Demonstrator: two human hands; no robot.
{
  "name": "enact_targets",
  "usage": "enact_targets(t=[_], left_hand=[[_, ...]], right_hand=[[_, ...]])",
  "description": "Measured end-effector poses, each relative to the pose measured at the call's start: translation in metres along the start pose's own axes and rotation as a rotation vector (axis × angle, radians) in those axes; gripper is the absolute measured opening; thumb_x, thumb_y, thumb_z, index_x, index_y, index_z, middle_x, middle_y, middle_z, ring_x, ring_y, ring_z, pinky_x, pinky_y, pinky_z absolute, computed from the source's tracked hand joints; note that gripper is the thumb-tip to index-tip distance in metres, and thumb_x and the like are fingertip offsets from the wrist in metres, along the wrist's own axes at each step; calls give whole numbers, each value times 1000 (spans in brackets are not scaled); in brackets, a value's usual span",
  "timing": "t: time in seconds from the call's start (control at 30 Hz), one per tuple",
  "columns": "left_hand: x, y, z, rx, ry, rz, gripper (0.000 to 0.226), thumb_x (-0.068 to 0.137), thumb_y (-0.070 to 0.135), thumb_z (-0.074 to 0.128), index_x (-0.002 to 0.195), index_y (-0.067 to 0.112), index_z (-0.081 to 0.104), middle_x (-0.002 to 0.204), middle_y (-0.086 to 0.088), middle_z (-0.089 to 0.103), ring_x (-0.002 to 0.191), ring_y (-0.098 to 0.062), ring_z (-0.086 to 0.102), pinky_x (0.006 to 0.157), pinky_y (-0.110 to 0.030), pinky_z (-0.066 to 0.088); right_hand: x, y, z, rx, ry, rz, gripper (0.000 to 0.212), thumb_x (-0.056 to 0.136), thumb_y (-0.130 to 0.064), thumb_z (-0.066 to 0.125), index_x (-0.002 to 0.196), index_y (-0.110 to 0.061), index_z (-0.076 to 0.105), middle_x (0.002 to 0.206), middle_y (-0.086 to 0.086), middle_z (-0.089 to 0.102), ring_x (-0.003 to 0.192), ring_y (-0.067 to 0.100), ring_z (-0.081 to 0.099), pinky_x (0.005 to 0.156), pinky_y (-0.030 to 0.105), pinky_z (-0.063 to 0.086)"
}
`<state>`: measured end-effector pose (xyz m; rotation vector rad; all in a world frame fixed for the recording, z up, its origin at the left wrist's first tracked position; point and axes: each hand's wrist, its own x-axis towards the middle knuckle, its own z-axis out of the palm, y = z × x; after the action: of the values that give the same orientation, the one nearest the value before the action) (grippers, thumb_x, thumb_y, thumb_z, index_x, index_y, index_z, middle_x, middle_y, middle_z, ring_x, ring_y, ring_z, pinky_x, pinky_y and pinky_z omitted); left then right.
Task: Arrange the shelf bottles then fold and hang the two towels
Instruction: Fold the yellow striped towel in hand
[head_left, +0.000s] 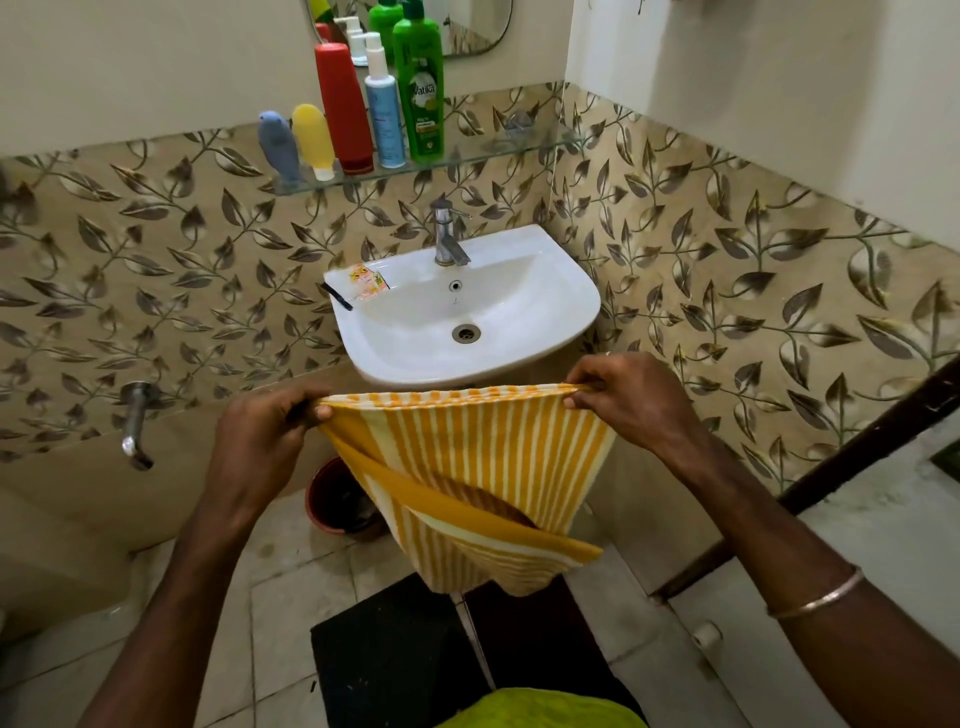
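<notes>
My left hand (260, 441) and right hand (631, 400) pinch the yellow striped towel's (467, 467) top corners mid-fold; next, bring corners together.

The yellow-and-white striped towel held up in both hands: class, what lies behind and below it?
Behind the striped towel a reddish-brown bucket shows on the tiled floor, partly covered. The white sink's underside and pedestal are hidden.

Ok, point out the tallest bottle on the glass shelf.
The green bottle at the right end of the row. It rises above the red bottle and the white spray bottle beside it; the yellow and grey-blue ones are far shorter.
</notes>
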<state>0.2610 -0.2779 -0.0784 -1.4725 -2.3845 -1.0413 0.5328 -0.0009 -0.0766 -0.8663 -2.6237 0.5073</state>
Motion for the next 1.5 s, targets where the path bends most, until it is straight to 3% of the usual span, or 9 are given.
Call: enact_targets(t=[0.1,0.3,0.47,0.6,0.83,0.97,1.1,1.37,1.5], left_hand=[[-1,-6,5,23,-28,-44,21,88,4,70,108,11,73,95,-7,76,83,-19,69,70,-35,56],[4,-10,11,-26,-30,-184,21,89,7,69,110,10,73,100,-8,74,87,-15,63,73,-31,48],[12,-3,17,-29,-35,-224,23,92,13,66,114,10,71,107,-9,74,90,-12,60,74,-29,47],[17,-8,15,-45,-11,-250,21,93,14,65,113,13,70,106,-8,72,90,-13,60,72,-30,47],[19,-9,12,-59,-13,-250,23,93,15,65,115,12,70,107,-7,72,92,-13,61,74,-27,48],[21,-11,12,-70,-4,-284,22,94,16,64,116,12,70,109,-9,72,92,-13,61,75,-26,47],[22,-10,13,-72,-8,-294,22,94,17,64,115,13,70,108,-8,72,92,-14,61,75,-28,47],[21,-7,16,-50,-28,-259,19,93,20,66,111,18,72,103,-5,74,89,-13,62,75,-30,49],[17,-3,15,-48,-26,-227,18,91,16,68,109,15,73,99,-5,74,86,-14,63,70,-27,47]], right_hand=[[8,-13,-11,-63,-28,-38,20,81,-35,81,99,-27,77,93,-6,76,85,11,70,75,40,59],[19,-13,-43,138,-450,3,13,80,-27,83,90,-32,75,91,-13,73,87,2,69,79,31,59],[24,-16,-36,-111,-152,-42,15,83,-35,79,97,-30,76,90,-11,73,86,8,68,75,35,57],[19,-19,-47,120,-628,-44,9,84,-30,79,92,-30,76,92,-12,74,87,0,69,80,28,59],[23,-17,-36,-72,-228,-127,21,84,-30,80,103,-34,73,95,-14,72,88,5,67,76,33,57],[22,-21,-31,-246,-328,-306,75,92,-25,71,149,-55,32,102,-13,62,86,5,58,73,29,53],[20,-22,-22,-377,-449,-562,102,98,-18,62,147,-63,-15,98,0,58,79,12,57,68,27,52],[11,-35,-7,-502,-694,-562,107,99,-10,58,142,-69,-21,112,6,53,80,13,54,70,35,56],[11,-42,-4,-572,-740,-492,104,99,-9,57,146,-64,-17,118,7,53,83,13,48,63,28,39]])
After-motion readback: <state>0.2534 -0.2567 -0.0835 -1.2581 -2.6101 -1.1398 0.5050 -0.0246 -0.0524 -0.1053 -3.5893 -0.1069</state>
